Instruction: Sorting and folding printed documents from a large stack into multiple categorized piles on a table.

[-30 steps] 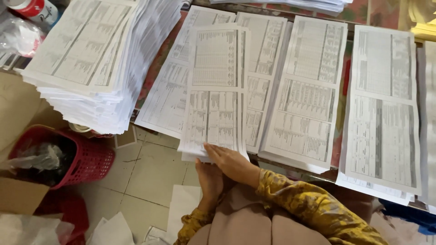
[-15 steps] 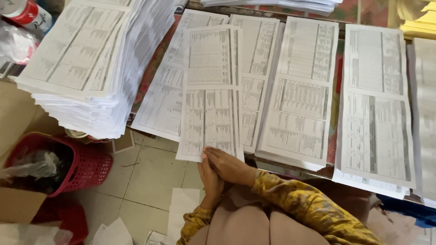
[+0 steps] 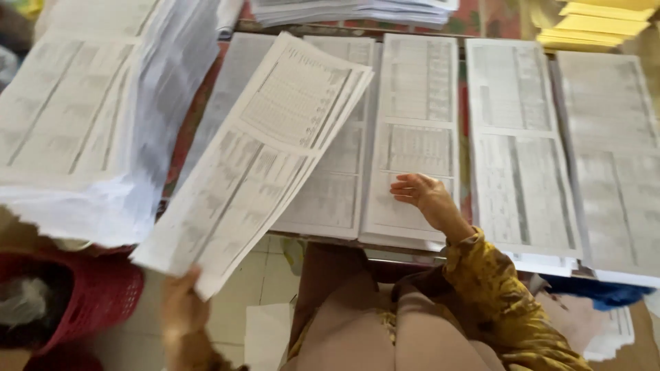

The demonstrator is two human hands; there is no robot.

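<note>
Your left hand grips the near corner of a thin bundle of printed sheets, fingers closed on its lower edge. The bundle is lifted off the desk and tilts away to the upper right, so its far end hangs over the paper piles lying there. Your right hand rests on the lower part of a flat pile of printed sheets near the middle of the desk, fingers loosely curled and touching the top sheet; it grasps nothing. A yellow patterned sleeve covers that arm up to the wrist.

Left of the lifted bundle stands a tall stack of paper, much thicker than the rest, with its edge overhanging the desk. Below it, on the floor, sits a red basket. Right of your right hand lie two more flat piles, side by side and nearly touching. At the far right corner sits a small stack of yellow paper. The view is somewhat blurred, so the print on the sheets cannot be read.
</note>
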